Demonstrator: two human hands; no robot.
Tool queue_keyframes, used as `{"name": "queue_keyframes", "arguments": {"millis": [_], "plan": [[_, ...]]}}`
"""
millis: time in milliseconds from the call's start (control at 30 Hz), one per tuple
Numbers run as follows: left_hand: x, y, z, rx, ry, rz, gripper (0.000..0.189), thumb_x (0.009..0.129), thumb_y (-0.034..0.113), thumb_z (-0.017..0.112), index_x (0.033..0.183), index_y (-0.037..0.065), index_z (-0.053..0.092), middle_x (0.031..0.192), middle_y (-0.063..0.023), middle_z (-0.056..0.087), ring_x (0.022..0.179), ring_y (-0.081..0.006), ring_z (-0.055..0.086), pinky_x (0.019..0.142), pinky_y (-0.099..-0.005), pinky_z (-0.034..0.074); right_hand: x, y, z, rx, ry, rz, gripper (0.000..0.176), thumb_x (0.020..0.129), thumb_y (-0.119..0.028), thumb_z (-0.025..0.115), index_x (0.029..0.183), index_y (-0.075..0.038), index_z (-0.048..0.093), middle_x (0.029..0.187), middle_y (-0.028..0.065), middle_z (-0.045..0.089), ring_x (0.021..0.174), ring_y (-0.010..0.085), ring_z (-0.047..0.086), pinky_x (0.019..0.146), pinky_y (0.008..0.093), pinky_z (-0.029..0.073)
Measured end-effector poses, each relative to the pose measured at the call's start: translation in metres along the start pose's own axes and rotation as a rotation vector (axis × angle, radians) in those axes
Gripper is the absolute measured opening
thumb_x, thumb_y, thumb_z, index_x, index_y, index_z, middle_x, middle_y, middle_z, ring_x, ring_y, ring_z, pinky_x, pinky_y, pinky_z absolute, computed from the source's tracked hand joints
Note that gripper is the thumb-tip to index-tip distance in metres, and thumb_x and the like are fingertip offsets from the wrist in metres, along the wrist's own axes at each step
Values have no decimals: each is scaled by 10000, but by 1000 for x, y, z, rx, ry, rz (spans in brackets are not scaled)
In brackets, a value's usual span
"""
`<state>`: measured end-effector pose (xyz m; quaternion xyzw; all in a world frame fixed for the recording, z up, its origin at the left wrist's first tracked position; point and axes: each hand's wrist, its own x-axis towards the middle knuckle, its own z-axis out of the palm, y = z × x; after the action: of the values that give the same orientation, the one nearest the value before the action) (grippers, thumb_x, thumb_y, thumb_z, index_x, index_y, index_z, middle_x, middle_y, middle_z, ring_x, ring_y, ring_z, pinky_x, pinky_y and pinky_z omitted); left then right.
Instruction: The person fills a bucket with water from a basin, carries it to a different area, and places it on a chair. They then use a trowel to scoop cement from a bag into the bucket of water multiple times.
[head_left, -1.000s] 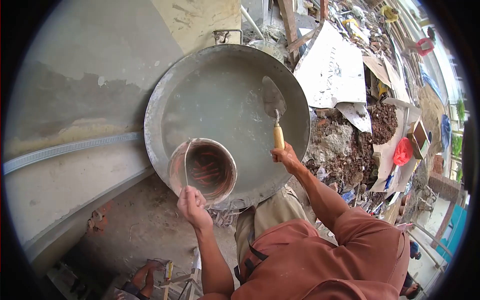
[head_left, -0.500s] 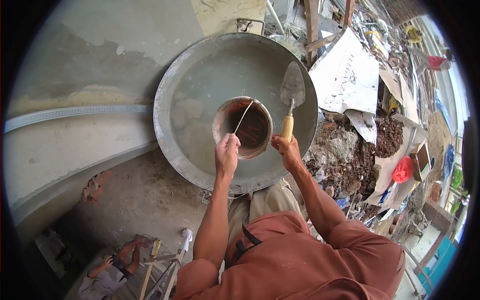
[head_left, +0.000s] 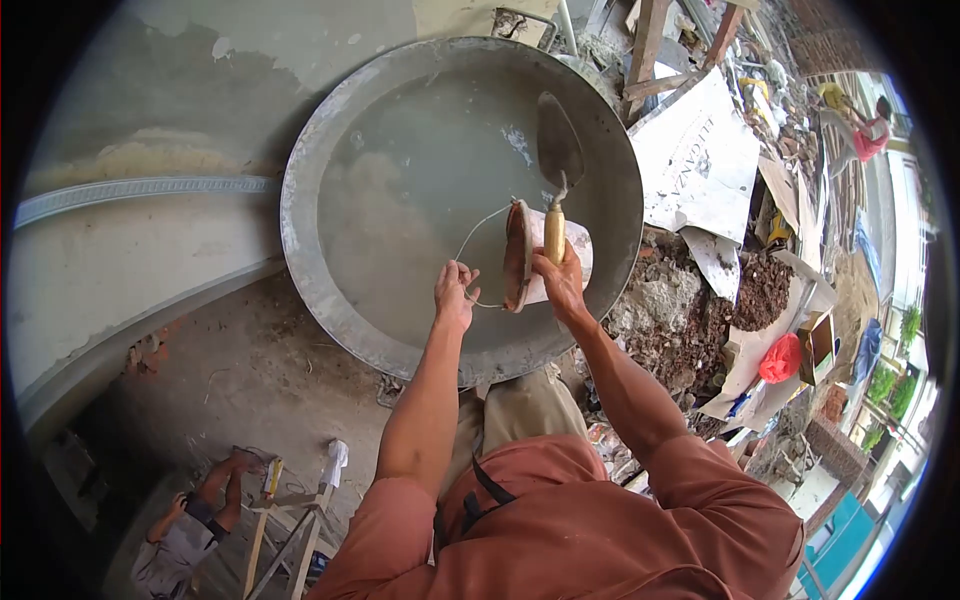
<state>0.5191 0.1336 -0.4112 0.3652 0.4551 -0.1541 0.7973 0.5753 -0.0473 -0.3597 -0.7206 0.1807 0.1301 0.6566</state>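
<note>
Pinching wire handle (head_left: 478, 225) in left hand (head_left: 455, 293), just left of sideways-tipped bucket (head_left: 520, 262) over pan (head_left: 300, 220); gripping trowel (head_left: 558, 150) in right hand (head_left: 560, 285), blade pointing away.

Bucket (head_left: 575, 255), upright a moment ago, now on its side, mouth toward the left hand (head_left: 455, 295).

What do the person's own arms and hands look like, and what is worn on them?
Both hands are bare: no gloves or watch show on the left hand or the right hand. The forearms are bare too. Short rust-coloured sleeves cover only the upper arms, part of a shirt of the same colour, crossed by a dark strap.
</note>
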Motion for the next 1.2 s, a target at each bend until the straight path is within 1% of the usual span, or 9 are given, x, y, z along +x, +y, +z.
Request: {"name": "queue_keyframes", "arguments": {"millis": [133,200,400,467,567,633,733,1000,1200], "plan": [[5,-21,-16,-122,95,-50,237,994,392,416,859,216,498,802,48,485,1149,-153,504,999,-521,263,16,27,25,-161,-96,39,231,762,-137,618,947,-11,557,775,51,588,680,135,555,625,287,471],[5,-23,-26,-144,128,-46,234,994,388,418,862,214,501,811,44,492,1172,-160,500,1014,-537,245,19,43,43,12,-171,91,252,759,-126,615,976,-16,549,809,36,583,701,129,543,637,279,463],[-3,-14,-57,-54,150,11,252,990,345,443,854,155,537,810,21,518,936,-137,567,984,-392,329,18,66,71,232,-212,275,263,749,-81,606,994,-13,538,835,31,562,732,117,523,664,266,448],[-4,-13,-63,-20,-7,162,233,988,279,454,852,117,551,736,20,466,864,-135,553,909,-308,407,18,60,63,230,-194,261,256,746,-82,605,983,-15,535,834,34,559,728,119,521,659,267,445],[-35,3,-37,56,-25,229,230,976,222,471,820,80,563,706,22,441,741,-112,499,802,-238,432,19,54,26,222,-144,228,241,741,-83,604,961,-19,528,832,41,554,720,123,517,648,267,439],[-59,9,-17,156,-37,240,225,972,216,475,823,76,567,709,22,444,742,-110,494,799,-255,431,18,53,-4,69,-165,260,320,772,-82,606,1056,-11,478,903,84,580,815,180,609,790,349,521],[-93,15,13,313,-9,266,235,963,222,487,810,67,572,725,15,464,736,-103,479,771,-276,423,-4,33,-21,142,-113,360,324,776,-94,606,1057,-17,465,900,83,583,820,187,617,784,352,526],[-166,49,28,527,-11,348,257,954,267,495,807,71,573,691,26,461,685,-75,452,634,-232,356,-70,-21,-24,180,-111,324,344,783,-106,598,1080,1,460,941,86,591,835,190,611,843,359,522],[-189,54,25,624,-51,357,268,947,274,517,805,54,572,645,35,440,621,-58,425,555,-234,339,-107,-68,-11,107,-55,259,308,739,-112,606,998,19,505,863,70,562,769,174,582,783,342,530]]}}
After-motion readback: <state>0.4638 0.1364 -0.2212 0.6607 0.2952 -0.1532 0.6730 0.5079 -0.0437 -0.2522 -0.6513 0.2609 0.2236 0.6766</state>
